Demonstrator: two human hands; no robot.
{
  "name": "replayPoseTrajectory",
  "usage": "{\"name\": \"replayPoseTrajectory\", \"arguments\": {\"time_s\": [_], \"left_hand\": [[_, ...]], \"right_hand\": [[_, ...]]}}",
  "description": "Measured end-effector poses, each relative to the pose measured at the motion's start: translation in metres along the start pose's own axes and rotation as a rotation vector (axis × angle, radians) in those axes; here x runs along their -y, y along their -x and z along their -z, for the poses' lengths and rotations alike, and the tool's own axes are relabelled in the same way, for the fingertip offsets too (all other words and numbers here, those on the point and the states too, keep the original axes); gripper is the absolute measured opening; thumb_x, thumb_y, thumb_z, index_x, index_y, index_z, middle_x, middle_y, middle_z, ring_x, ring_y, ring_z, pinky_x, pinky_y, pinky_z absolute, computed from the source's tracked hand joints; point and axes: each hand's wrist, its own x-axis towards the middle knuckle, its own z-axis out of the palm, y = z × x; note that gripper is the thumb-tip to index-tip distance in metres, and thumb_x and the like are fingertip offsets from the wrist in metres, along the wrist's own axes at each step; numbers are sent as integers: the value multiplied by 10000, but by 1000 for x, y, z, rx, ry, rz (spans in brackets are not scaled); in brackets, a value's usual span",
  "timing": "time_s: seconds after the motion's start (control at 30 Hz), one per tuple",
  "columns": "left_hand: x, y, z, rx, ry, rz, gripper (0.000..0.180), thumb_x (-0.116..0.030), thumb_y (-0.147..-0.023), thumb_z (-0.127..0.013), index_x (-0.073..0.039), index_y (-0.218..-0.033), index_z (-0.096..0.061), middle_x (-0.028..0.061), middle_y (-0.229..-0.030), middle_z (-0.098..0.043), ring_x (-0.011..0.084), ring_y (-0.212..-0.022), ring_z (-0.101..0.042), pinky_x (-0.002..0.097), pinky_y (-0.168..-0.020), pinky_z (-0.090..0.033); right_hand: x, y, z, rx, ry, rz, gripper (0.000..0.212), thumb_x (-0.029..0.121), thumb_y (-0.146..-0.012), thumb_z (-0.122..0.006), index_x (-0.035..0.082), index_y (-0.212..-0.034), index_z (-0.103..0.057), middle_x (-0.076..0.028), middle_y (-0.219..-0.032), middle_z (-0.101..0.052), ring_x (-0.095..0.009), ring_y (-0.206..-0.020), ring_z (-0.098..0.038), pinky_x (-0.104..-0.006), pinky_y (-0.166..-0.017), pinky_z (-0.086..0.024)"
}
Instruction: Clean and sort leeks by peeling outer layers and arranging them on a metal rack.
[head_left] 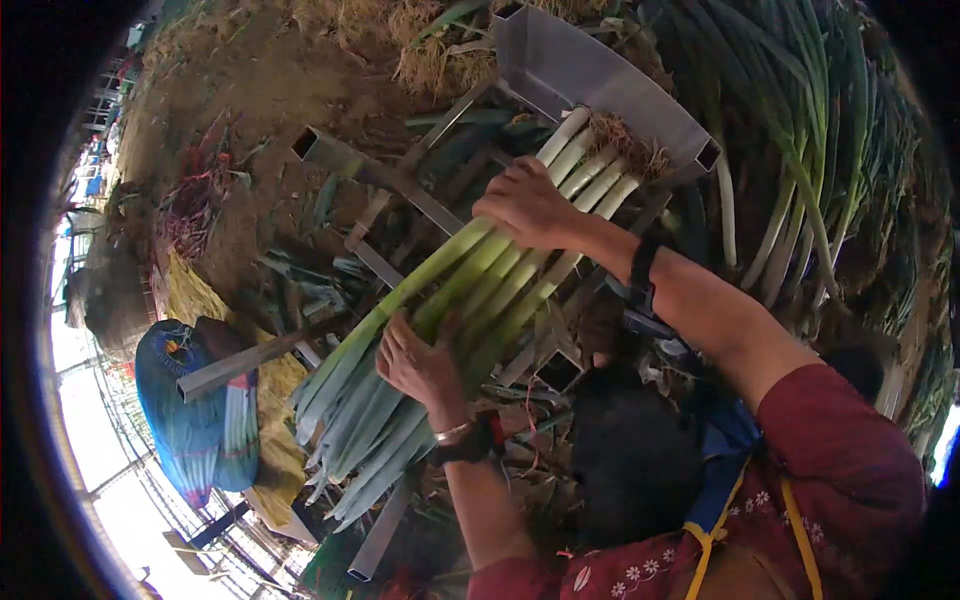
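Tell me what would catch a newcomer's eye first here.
The bundle of leeks slants across the middle, the right hand on its pale stalks and the left hand on its green leaves. Beside the brown roots, toward the top, stands a curved metal plate; a blue bundle shows at lower left.

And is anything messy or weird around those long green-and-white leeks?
Yes: loose green leaf scraps litter the brown ground around the grey metal frame, looking untidy compared with the long green-and-white leeks, lined up side by side.
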Motion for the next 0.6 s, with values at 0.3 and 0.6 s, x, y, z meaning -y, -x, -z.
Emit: {"name": "replayPoseTrajectory", "arguments": {"time_s": [0.3, 0.6], "left_hand": [[12, -1, 11, 37, 38, -64, 564, -551, -719, -718, -101, -1043, -615, 53, -1016, -645, 268, -986, -598, 416, -869, -410], [30, -5, 16, 113, 14, -110, 558, -558, -735, -695, -101, -1045, -615, 55, -1013, -647, 275, -989, -599, 409, -819, -405]], "right_hand": [[-1, 0, 0, 14, -3, 40, 177, 171, -881, -621, 230, -1043, -658, 11, -970, -575, -217, -1071, -510, -516, -1073, -214], [0, -2, 3, 69, 7, 7, 169, 196, -878, -633, 239, -1040, -655, 15, -963, -572, -219, -1068, -507, -539, -1071, -204]]}}
